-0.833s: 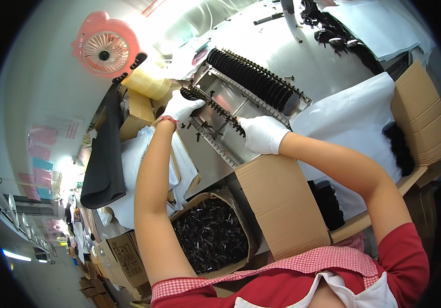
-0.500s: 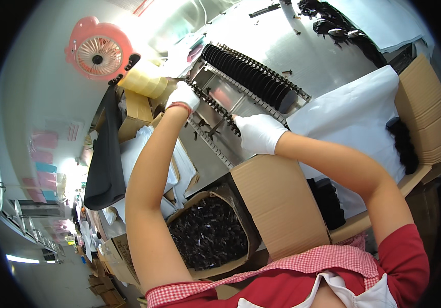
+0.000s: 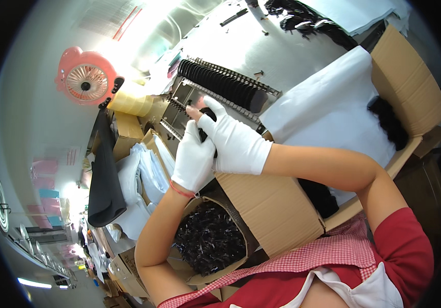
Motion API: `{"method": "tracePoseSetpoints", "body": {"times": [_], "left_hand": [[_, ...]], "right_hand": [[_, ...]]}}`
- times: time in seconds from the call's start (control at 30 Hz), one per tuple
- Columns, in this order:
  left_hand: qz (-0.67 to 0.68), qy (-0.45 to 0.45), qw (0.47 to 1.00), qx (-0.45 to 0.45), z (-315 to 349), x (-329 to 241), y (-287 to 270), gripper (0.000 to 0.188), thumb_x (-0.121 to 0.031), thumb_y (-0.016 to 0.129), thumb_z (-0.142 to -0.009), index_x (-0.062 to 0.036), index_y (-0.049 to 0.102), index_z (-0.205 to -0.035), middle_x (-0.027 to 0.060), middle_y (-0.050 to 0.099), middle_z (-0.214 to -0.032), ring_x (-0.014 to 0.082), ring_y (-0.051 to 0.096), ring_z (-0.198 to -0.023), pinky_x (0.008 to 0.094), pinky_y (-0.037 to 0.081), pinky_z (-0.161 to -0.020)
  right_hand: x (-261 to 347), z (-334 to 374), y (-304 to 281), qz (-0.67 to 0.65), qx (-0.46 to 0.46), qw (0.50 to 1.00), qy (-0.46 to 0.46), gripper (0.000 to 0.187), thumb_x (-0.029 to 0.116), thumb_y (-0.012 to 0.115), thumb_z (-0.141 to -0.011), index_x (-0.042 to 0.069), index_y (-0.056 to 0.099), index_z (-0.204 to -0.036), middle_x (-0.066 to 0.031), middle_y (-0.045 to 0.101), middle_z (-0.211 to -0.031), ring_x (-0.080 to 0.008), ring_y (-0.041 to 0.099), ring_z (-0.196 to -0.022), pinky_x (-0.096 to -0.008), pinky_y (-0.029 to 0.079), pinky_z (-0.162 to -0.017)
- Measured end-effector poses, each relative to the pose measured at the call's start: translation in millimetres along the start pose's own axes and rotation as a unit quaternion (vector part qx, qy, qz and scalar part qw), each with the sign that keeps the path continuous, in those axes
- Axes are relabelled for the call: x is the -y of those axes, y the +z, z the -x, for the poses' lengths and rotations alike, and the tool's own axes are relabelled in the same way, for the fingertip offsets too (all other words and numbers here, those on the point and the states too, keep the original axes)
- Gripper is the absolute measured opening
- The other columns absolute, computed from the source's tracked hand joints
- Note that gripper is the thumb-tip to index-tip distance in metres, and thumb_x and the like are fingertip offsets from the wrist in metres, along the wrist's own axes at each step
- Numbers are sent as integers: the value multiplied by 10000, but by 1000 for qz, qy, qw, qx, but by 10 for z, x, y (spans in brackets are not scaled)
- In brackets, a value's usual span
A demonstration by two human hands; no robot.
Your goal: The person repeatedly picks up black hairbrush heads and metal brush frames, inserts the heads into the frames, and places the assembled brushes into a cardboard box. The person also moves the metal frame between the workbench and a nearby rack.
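Note:
My left hand (image 3: 192, 160), in a white glove, is closed against my right hand (image 3: 238, 146), also gloved in white with a bare fingertip showing. Between them is a small black piece (image 3: 203, 134), mostly hidden by the fingers, so its kind cannot be made out. Just beyond the hands, a metal rack (image 3: 182, 95) carries a long row of black rounded pieces (image 3: 220, 82) standing on edge. A strip of small dark clips (image 3: 177, 105) lies across the rack's nearer part, partly covered by my hands.
Below my hands, an open carton (image 3: 210, 238) holds many small dark shiny parts. A cardboard box with a brown flap (image 3: 272, 210) and white sheet (image 3: 323, 102) stands right. A pink fan (image 3: 84, 77) and yellow tape rolls (image 3: 131, 102) are at upper left. Black bundles (image 3: 307, 23) lie farther back.
Both hands have left the clip strip on the rack and come together nearer to me, with a black piece now between them. The whole view has shifted slightly.

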State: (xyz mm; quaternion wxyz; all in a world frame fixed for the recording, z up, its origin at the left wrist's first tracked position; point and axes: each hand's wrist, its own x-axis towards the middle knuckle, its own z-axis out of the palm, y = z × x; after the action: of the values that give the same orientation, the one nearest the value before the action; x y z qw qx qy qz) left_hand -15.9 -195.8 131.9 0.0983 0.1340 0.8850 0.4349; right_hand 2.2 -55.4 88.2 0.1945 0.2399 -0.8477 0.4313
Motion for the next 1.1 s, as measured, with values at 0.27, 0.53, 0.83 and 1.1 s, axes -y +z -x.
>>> {"method": "tracePoseSetpoints", "body": {"times": [0.27,0.53,0.83,1.1], "left_hand": [[-86,13,990,113,-123,-316,177,593,-324,737,-835,54,540,-1247,165,672,-1095,224,657,-1032,334,502,-937],[-256,5,966,31,-943,-57,817,892,-489,799,-733,153,487,-1268,270,656,-1162,320,649,-1111,373,506,-952],[-21,-54,995,85,-1159,268,1093,285,-213,704,-839,47,616,-915,109,656,-778,206,638,-707,294,523,-636],[-353,-23,933,72,-1008,-298,718,381,-228,603,-858,29,570,-1137,255,679,-950,400,660,-923,435,519,-867]], "right_hand": [[-428,461,-740,1,-103,994,26,469,136,694,-790,75,554,-1233,-150,628,-1095,-292,595,-1079,-382,532,-916],[-1379,367,-1106,-356,-118,862,340,324,30,592,-850,113,582,-1164,15,516,-938,-57,552,-814,-250,528,-732],[-1418,30,-849,-157,92,933,311,311,201,680,-803,73,643,-1083,-98,670,-954,-189,620,-836,-303,503,-778],[-1432,195,-884,-141,-48,961,232,497,194,709,-795,71,569,-1255,-179,659,-1071,-288,648,-966,-364,515,-894]]}}
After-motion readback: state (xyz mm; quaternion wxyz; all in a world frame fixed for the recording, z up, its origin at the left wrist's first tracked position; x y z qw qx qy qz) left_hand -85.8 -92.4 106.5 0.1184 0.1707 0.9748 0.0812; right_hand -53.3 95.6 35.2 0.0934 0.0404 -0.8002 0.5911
